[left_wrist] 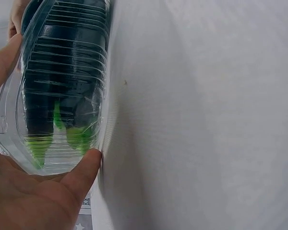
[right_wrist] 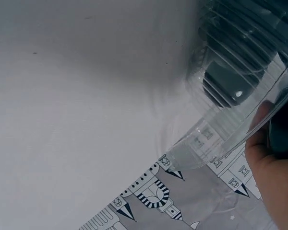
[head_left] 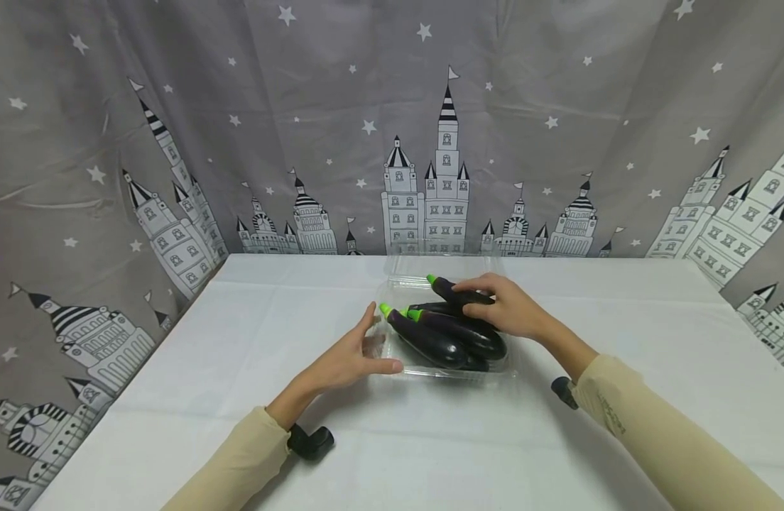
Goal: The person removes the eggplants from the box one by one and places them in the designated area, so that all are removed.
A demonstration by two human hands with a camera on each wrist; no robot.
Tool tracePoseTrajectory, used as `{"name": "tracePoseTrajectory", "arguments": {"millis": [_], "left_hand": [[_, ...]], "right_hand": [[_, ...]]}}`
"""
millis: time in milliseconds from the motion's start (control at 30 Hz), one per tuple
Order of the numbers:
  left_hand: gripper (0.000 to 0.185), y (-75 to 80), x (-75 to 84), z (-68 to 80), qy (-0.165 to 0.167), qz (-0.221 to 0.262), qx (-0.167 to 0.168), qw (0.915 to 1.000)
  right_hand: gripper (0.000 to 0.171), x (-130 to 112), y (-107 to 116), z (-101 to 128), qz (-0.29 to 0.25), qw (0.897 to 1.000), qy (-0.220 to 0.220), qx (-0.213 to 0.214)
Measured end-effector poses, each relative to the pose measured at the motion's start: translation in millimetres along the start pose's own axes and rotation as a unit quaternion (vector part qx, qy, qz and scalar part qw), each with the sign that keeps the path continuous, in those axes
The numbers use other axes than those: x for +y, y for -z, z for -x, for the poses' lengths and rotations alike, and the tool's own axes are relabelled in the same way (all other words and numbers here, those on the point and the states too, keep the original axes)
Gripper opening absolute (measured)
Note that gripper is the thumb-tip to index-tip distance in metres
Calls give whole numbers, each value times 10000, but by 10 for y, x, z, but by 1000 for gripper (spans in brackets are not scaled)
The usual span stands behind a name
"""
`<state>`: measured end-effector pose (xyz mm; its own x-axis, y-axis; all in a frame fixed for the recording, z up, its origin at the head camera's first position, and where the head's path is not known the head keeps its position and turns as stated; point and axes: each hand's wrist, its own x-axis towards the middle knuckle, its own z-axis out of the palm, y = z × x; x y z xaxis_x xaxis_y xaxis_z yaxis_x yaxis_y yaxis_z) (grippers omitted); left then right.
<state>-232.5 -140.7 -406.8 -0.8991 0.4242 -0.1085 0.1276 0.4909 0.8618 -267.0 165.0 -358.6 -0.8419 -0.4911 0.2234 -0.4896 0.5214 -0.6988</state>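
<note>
A clear plastic clamshell container (head_left: pixel 424 372) stands on the white-covered table with its lid folded back. Several dark purple eggplants (head_left: pixel 430 344) with bright green stem ends lie inside. My right hand (head_left: pixel 516 309) grips one eggplant (head_left: pixel 444 288) at the container's back right, thumb on the near side and fingers over the far side. At the container's left side is my left hand (head_left: pixel 344 362), thumb and fingers spread wide along it. In the left wrist view, fingertips touch the ribbed wall (left_wrist: pixel 67 96), and green stem ends (left_wrist: pixel 38 146) show through the plastic.
The open lid (head_left: pixel 443 266) lies behind the container, toward the table's far edge. A grey curtain (head_left: pixel 341 99) printed with castles and stars hangs behind and beside the table. Black wrist devices (head_left: pixel 311 443) sit at both beige sleeves (head_left: pixel 245 454).
</note>
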Motion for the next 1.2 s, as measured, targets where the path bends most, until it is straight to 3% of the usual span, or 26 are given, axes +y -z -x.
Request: {"name": "tracePoseTrajectory", "arguments": {"millis": [367, 633, 1200], "left_hand": [[118, -1, -13, 1, -10, -30, -12, 10000], [119, -1, -14, -5, -36, -53, -30, 10000], [119, -1, -5, -4, 34, -144, 43, 9999]], "right_hand": [[41, 27, 22, 53, -159, 9993, -313, -139], [57, 33, 78, 95, -499, 9949, -820, -308], [59, 46, 149, 175, -644, 9935, -937, -70]]}}
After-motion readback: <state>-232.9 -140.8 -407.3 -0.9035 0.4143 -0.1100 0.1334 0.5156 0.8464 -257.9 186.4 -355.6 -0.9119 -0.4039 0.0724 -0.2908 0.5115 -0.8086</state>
